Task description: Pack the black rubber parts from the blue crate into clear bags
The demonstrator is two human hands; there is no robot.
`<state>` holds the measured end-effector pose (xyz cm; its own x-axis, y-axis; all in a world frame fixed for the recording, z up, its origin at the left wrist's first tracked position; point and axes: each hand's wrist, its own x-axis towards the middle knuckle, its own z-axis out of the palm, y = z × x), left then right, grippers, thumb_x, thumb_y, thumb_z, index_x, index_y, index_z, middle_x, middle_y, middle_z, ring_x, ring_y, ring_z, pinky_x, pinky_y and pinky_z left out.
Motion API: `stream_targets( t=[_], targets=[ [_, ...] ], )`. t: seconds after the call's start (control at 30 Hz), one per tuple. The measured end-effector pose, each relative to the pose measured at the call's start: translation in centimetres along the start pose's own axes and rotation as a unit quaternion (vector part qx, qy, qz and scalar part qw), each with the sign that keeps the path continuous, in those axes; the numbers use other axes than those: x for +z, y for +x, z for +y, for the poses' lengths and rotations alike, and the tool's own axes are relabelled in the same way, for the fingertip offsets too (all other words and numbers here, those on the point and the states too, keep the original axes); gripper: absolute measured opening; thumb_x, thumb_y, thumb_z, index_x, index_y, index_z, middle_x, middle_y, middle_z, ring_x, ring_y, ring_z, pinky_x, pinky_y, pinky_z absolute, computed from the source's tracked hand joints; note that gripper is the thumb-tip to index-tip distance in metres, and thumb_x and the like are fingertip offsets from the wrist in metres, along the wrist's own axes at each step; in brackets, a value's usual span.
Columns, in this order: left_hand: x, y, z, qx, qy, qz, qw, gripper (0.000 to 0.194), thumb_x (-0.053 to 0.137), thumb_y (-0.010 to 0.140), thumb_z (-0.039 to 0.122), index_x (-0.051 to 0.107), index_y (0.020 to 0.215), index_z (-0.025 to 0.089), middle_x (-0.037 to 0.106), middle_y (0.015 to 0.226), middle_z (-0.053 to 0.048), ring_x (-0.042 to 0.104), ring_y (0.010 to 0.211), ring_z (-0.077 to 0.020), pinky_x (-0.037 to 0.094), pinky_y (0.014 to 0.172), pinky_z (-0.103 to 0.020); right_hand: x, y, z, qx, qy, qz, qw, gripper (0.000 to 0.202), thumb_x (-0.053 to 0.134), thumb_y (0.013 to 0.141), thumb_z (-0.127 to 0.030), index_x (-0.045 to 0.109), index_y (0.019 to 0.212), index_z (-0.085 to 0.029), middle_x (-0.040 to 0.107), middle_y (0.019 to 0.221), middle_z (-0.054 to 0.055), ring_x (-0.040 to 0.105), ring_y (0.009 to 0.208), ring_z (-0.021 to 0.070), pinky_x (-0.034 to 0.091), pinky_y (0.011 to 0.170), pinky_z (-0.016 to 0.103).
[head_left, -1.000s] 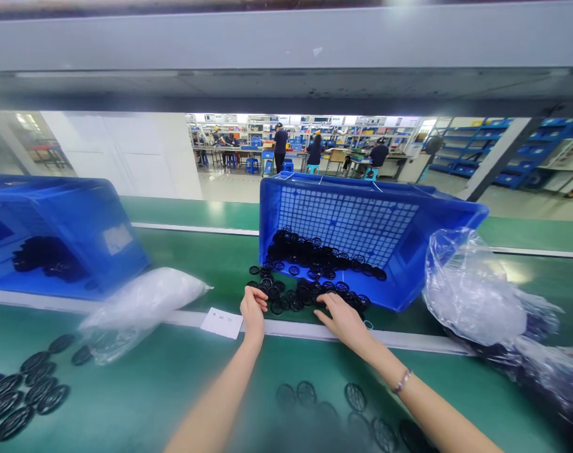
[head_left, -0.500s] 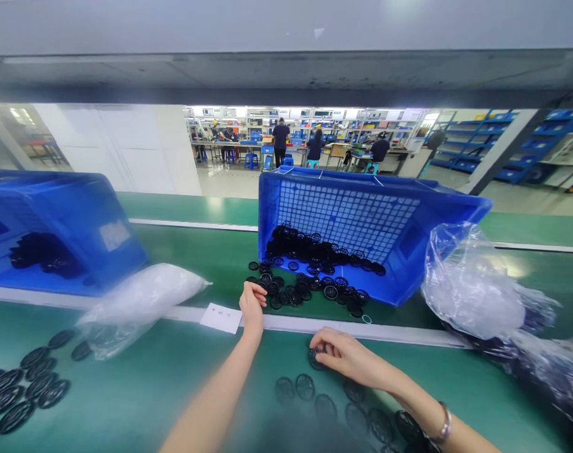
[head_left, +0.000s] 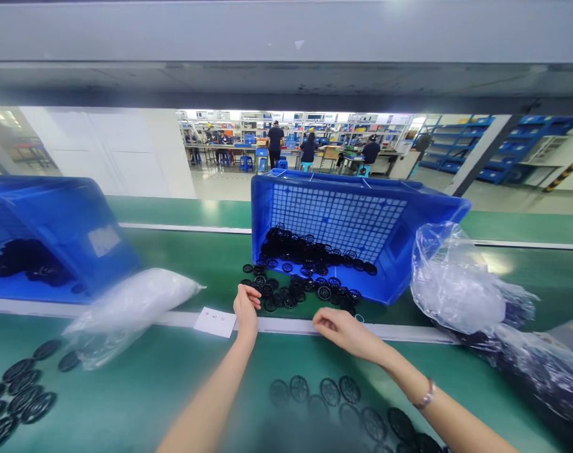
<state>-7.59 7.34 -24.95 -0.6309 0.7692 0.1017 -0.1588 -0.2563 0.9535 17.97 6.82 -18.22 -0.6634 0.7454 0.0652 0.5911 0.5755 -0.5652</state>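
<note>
My left hand (head_left: 247, 308) is at the near left edge of a pile of black spoked plastic wheels (head_left: 290, 292), its fingers curled inward. What lies in those fingers, if anything, is hidden. Over the pale strip, to the right, my right hand (head_left: 340, 328) has its fingers bent together, and no wheel shows in them. Below it, black wheels (head_left: 330, 391) lie in loose rows on the green surface (head_left: 239, 402). Behind the pile, a blue crate (head_left: 428, 220) lies tipped on its side, its opening towards me, with many more wheels inside.
A second tipped blue crate (head_left: 78, 214) stands left, holding dark parts. Before it rest a white plastic bag (head_left: 149, 292), a marked paper slip (head_left: 215, 322) and more wheels (head_left: 26, 399). Clear bags (head_left: 465, 289) crowd the right. A grey beam (head_left: 286, 82) spans overhead; people work far behind.
My right hand has let go of a black wheel, which now lies with the others on the green surface, and has moved up towards the pile. My left hand stays by the pile.
</note>
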Motion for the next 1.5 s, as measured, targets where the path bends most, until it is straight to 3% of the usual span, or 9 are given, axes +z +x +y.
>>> stream_targets(
  t=[0.1,0.23,0.5,0.77,1.0,1.17,1.33,1.43,1.5],
  targets=[
    [0.0,0.0,0.0,0.001,0.001,0.001,1.000,0.059,0.033,0.095,0.059,0.060,0.063,0.018,0.062,0.062,-0.004,0.051,0.048,-0.0113,0.041,0.047,-0.022,1.6,3.4,0.5,0.020,-0.054,0.089,0.994,0.012,0.053,0.092,-0.031,0.058,0.099,-0.023,0.064,0.090,0.001,0.059,0.073,0.0147,0.046,0.068,0.027],
    [0.1,0.1,0.0,0.002,0.003,0.001,1.000,0.059,0.033,0.095,0.059,0.059,0.063,0.017,0.060,0.059,-0.003,0.050,0.046,-0.0107,0.041,0.046,-0.022,3.9,6.7,0.6,0.046,-0.081,0.130,0.987,0.018,0.056,0.091,-0.039,0.053,0.100,-0.023,0.065,0.092,0.002,0.061,0.074,0.0169,0.045,0.068,0.030],
    [0.1,-0.1,0.2,0.002,0.001,0.002,1.000,0.058,0.033,0.095,0.059,0.058,0.063,0.017,0.060,0.060,-0.003,0.050,0.047,-0.0106,0.041,0.046,-0.022,5.6,7.6,-0.1,0.026,-0.117,0.169,0.978,0.020,0.061,0.086,-0.024,0.046,0.099,-0.023,0.060,0.098,0.005,0.059,0.090,0.0229,0.048,0.075,0.034],
    [0.1,0.1,0.1,-0.007,0.005,0.000,1.000,0.058,0.033,0.095,0.059,0.059,0.063,0.017,0.061,0.061,-0.004,0.051,0.047,-0.0112,0.041,0.046,-0.022,2.8,1.1,-1.4,-0.076,-0.102,0.082,0.988,0.023,0.059,0.088,-0.015,0.048,0.106,-0.025,0.054,0.109,0.005,0.053,0.100,0.0224,0.045,0.087,0.036],
    [0.0,0.0,0.3,-0.012,0.010,-0.001,1.000,0.056,0.033,0.096,0.056,0.058,0.063,0.018,0.060,0.060,-0.003,0.050,0.048,-0.0109,0.041,0.047,-0.022,0.1,-7.1,-0.6,0.000,-0.020,-0.073,0.997,0.014,0.060,0.091,-0.026,0.050,0.101,-0.025,0.054,0.107,0.002,0.055,0.092,0.0180,0.046,0.082,0.030],
    [0.0,0.0,0.3,-0.012,0.006,-0.001,1.000,0.056,0.033,0.096,0.056,0.058,0.064,0.018,0.061,0.061,-0.003,0.050,0.049,-0.0115,0.041,0.046,-0.022,-2.4,-9.3,-0.3,0.021,-0.016,-0.111,0.993,0.009,0.057,0.093,-0.032,0.056,0.099,-0.025,0.057,0.105,0.002,0.058,0.091,0.0183,0.045,0.082,0.029],
    [0.0,0.0,-0.1,-0.010,0.006,0.000,1.000,0.057,0.033,0.096,0.056,0.059,0.063,0.018,0.060,0.060,-0.003,0.050,0.047,-0.0110,0.041,0.046,-0.022,-1.4,-4.3,-0.3,0.001,-0.059,-0.023,0.998,0.014,0.048,0.097,-0.028,0.057,0.088,-0.024,0.060,0.088,0.001,0.058,0.078,0.0172,0.046,0.072,0.029],
    [-0.1,0.1,-0.2,-0.004,0.004,-0.001,1.000,0.057,0.033,0.095,0.058,0.059,0.063,0.018,0.061,0.061,-0.003,0.050,0.048,-0.0110,0.041,0.046,-0.022,1.2,0.9,0.1,-0.024,-0.101,0.062,0.993,0.005,0.053,0.094,-0.024,0.055,0.099,-0.024,0.061,0.096,0.003,0.060,0.085,0.0193,0.049,0.075,0.032],
    [0.0,0.1,-0.2,0.000,0.004,-0.002,1.000,0.058,0.034,0.095,0.060,0.059,0.064,0.018,0.061,0.061,-0.003,0.051,0.048,-0.0112,0.042,0.046,-0.022,2.9,4.0,0.3,-0.043,-0.124,0.101,0.986,0.021,0.058,0.090,-0.022,0.052,0.109,-0.025,0.061,0.107,0.005,0.060,0.098,0.0225,0.049,0.084,0.035]
  ],
)
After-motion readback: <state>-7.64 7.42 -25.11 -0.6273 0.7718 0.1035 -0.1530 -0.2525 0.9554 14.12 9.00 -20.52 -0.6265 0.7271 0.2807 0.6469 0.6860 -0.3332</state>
